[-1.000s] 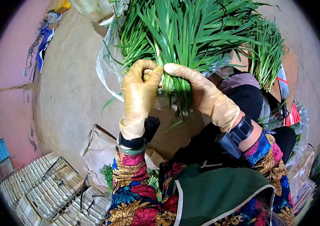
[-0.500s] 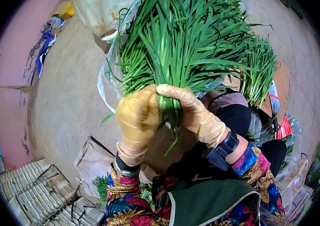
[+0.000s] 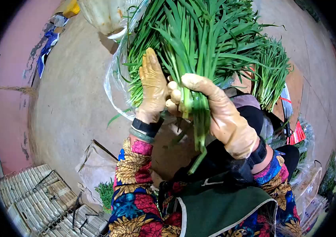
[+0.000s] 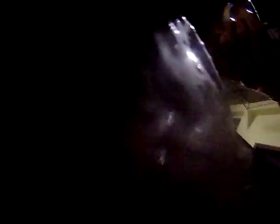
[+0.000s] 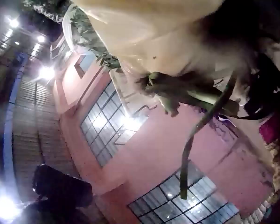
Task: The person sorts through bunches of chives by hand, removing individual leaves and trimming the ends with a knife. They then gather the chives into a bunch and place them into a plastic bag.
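In the head view my gloved right hand (image 3: 225,108) grips a bunch of garlic chives (image 3: 199,106) near the stem ends. Its thumb lies across the near side, and its curled fingertips show on the left of the stems. A few stem ends hang below the grip, one bent sideways. My gloved left hand (image 3: 152,87) is held upright just left of the bunch, fingers straight and together, holding nothing. In the right wrist view the glove (image 5: 149,37) fills the top, with a loose stem (image 5: 196,135) dangling under it. The left wrist view is mostly dark.
A big heap of chives (image 3: 231,35) lies ahead on clear plastic (image 3: 110,83). Another bundle (image 3: 270,75) stands at the right by cardboard (image 3: 296,81). A whitish container (image 3: 100,15) is at the back; stacked crates (image 3: 37,197) sit at the lower left.
My left hand's fingers were curled against the stems and have straightened, coming off to the left. The right hand keeps its grip on the bunch, whose stem ends have swung slightly right.
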A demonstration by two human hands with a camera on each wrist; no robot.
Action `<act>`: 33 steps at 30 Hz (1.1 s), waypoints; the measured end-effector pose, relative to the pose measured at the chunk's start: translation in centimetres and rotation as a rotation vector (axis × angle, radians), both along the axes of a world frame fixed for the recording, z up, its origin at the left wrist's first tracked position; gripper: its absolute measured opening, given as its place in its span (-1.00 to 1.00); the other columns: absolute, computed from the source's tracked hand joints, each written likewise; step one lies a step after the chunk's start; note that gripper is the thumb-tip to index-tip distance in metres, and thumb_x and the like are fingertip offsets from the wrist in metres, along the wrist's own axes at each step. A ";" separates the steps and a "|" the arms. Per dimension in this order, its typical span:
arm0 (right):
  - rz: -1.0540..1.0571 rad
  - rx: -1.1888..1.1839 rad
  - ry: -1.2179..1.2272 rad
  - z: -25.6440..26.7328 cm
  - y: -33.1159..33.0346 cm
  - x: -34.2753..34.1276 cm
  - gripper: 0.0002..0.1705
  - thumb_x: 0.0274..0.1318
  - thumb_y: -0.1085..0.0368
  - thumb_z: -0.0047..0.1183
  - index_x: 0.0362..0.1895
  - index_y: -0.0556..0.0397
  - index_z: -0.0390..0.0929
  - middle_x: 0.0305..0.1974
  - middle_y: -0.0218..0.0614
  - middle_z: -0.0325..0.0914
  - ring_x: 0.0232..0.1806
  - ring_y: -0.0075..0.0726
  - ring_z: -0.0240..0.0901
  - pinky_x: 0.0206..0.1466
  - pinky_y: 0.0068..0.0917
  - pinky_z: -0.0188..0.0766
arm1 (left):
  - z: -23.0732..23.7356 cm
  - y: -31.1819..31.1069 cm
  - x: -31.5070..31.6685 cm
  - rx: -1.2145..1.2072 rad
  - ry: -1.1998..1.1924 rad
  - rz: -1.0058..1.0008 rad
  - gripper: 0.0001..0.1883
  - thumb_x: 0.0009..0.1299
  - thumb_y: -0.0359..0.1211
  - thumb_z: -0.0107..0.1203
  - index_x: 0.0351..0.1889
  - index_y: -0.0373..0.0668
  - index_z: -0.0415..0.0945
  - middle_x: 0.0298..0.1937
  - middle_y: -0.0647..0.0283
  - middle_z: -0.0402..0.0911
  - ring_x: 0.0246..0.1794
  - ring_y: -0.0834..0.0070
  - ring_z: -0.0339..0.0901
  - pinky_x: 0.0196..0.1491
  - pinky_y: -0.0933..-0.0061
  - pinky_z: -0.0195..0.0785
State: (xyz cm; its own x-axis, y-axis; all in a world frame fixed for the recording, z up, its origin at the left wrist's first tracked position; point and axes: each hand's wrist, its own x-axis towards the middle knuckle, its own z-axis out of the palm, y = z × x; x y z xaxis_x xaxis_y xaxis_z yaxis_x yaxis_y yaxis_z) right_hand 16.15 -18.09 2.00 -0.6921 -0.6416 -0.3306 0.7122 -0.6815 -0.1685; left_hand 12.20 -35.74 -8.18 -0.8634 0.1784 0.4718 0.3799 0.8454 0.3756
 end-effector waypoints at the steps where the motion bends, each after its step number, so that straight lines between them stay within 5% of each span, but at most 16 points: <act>1: -0.009 0.026 -0.026 1.0 0.5 0.4 -0.63 0.17 0.27 0.16 -0.05 0.30 0.45 -0.26 -0.20 0.57 -0.29 -0.32 0.55 -0.01 -0.35 0.52 | 0.0 0.0 0.0 -0.006 -0.017 0.023 0.09 0.24 -0.01 0.10 0.52 -0.30 -0.38 0.53 -0.20 -0.19 0.51 -0.16 -0.15 0.45 -0.17 -0.33; 4: 0.030 0.005 0.013 3.5 2.6 1.3 -0.49 0.21 0.26 0.11 0.15 0.29 0.32 -0.18 -0.29 0.49 -0.35 -0.46 0.50 -0.03 -0.44 0.49 | -0.9 -0.2 -1.0 -0.111 -0.052 0.076 0.17 0.19 0.15 0.17 0.50 -0.34 -0.30 0.50 -0.23 -0.10 0.48 -0.14 -0.07 0.42 -0.16 -0.21; 7: 0.109 0.364 0.297 7.0 5.7 2.6 -0.28 0.21 0.06 0.01 0.31 0.30 0.18 -0.27 -0.44 0.39 -0.45 -0.63 0.34 -0.11 -0.52 0.39 | -1.2 -0.2 -1.6 -0.149 -0.060 0.091 0.25 0.07 0.18 0.29 0.49 -0.36 -0.22 0.48 -0.20 -0.01 0.47 -0.05 0.00 0.42 -0.02 -0.12; 14: -0.241 0.344 0.532 12.0 12.9 6.6 -0.16 0.10 0.21 0.08 0.35 0.44 0.03 -0.33 -0.41 0.36 -0.61 -0.68 0.24 -0.30 -0.46 0.41 | -0.5 -0.1 -2.1 -0.185 -0.180 0.111 0.26 0.08 0.23 0.27 0.49 -0.34 -0.23 0.49 -0.20 -0.04 0.50 -0.01 -0.07 0.43 -0.02 -0.11; 19: -0.541 0.569 0.540 12.1 19.0 9.3 -0.23 0.07 0.22 0.09 0.31 0.35 0.15 -0.23 -0.30 0.40 -0.48 -0.61 0.21 -0.23 -0.56 0.31 | 3.1 0.2 -1.2 -0.164 -0.290 0.136 0.23 0.02 0.18 0.35 0.45 -0.40 -0.06 0.46 -0.21 0.04 0.49 -0.09 -0.08 0.45 0.06 -0.12; 20: -0.537 0.666 0.602 11.8 20.5 9.6 -0.28 0.06 0.19 0.07 0.26 0.35 0.22 -0.22 -0.31 0.41 -0.43 -0.60 0.23 -0.17 -0.57 0.28 | 3.1 -0.1 -1.0 -0.179 -0.152 0.073 0.22 0.02 0.16 0.36 0.46 -0.37 -0.06 0.46 -0.21 0.03 0.49 -0.06 -0.07 0.46 0.07 -0.14; 22: -0.458 0.988 0.581 11.1 23.8 9.5 -0.40 -0.03 0.17 0.11 0.09 0.28 0.40 -0.28 -0.29 0.46 -0.39 -0.49 0.30 -0.17 -0.51 0.33 | 6.0 0.8 -0.3 -0.288 -0.002 0.089 0.11 0.04 0.00 0.42 0.42 -0.37 0.05 0.40 -0.21 0.16 0.44 -0.08 0.06 0.45 0.08 -0.11; 24: -0.449 1.018 0.665 9.3 26.5 9.7 -0.45 -0.08 0.16 0.17 0.00 0.22 0.44 -0.34 -0.30 0.49 -0.41 -0.46 0.37 -0.24 -0.46 0.37 | 10.5 4.8 2.1 -0.071 0.043 0.028 -0.11 0.08 -0.22 0.43 0.34 -0.34 0.23 0.28 -0.14 0.35 0.34 -0.01 0.25 0.38 0.12 0.07; 27: -0.401 1.019 0.653 7.1 29.7 10.5 -0.46 -0.14 0.16 0.28 -0.07 0.18 0.46 -0.33 -0.29 0.53 -0.40 -0.44 0.45 -0.27 -0.49 0.41 | 13.4 11.9 6.1 0.323 -0.242 -0.415 -0.17 0.13 -0.27 0.41 0.34 -0.31 0.25 0.30 -0.01 0.38 0.30 0.19 0.32 0.28 0.24 0.20; 28: -0.378 1.001 0.614 7.1 30.7 10.7 -0.46 -0.17 0.16 0.32 -0.10 0.17 0.47 -0.32 -0.28 0.55 -0.39 -0.43 0.47 -0.28 -0.51 0.43 | 14.1 15.3 5.8 0.505 -0.529 -0.575 -0.16 0.15 -0.28 0.40 0.36 -0.30 0.21 0.30 0.00 0.38 0.30 0.23 0.32 0.29 0.26 0.20; 31: -0.335 1.016 0.549 4.7 32.1 12.2 -0.49 -0.11 0.19 0.31 -0.08 0.15 0.48 -0.31 -0.29 0.56 -0.36 -0.44 0.50 -0.30 -0.52 0.44 | 9.4 23.9 6.2 0.896 -1.216 -0.933 -0.02 0.15 -0.17 0.41 0.44 -0.27 0.06 0.30 0.05 0.35 0.30 0.36 0.32 0.30 0.34 0.18; 33: -0.322 1.027 0.547 3.4 32.7 12.9 -0.62 -0.01 0.26 0.28 -0.10 0.16 0.54 -0.32 -0.35 0.59 -0.38 -0.47 0.52 -0.30 -0.57 0.46 | 7.1 29.3 6.3 0.952 -1.246 -1.099 -0.04 0.21 -0.12 0.36 0.43 -0.31 0.02 0.30 0.07 0.34 0.27 0.37 0.33 0.30 0.36 0.17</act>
State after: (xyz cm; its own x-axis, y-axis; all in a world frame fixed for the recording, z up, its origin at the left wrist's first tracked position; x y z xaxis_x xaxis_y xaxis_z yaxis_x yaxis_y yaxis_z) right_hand 29.09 14.63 5.44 -0.9799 -0.0238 -0.1982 0.1991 -0.1861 -0.9621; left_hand 18.48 -6.46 -1.09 -0.4445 0.8955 0.0218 -0.2850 -0.1644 0.9443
